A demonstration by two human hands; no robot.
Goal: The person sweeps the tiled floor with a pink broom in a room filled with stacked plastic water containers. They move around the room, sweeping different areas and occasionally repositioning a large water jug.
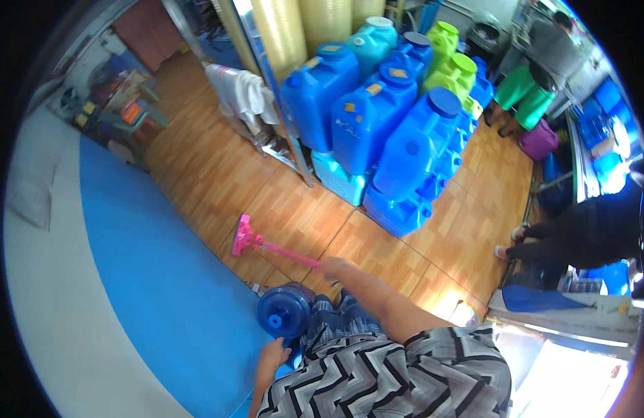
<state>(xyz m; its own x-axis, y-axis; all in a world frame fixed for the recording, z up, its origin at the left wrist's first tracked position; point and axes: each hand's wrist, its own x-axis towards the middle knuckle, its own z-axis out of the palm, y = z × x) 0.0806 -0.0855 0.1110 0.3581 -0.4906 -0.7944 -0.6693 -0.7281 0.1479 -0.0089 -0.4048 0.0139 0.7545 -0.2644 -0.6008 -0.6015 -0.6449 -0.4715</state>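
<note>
"Over the floor?"
"Right arm stretched forward, pink squeegee beyond it, blue jug beside the legs."
"Hands?"
"Right hand grips the squeegee's handle; left hand hangs low by the jug, its grip I can't tell."

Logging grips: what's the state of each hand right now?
Left hand: by the blue bottle; grip cannot be told.
Right hand: closed, holding the pink long-handled tool.

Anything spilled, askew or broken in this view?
Nothing plainly stands out. The stacked blue jugs show no obvious damage, the right hand grips the pink long-handled tool, and the bright floor patch looks more like sunlight than a spill.
</note>
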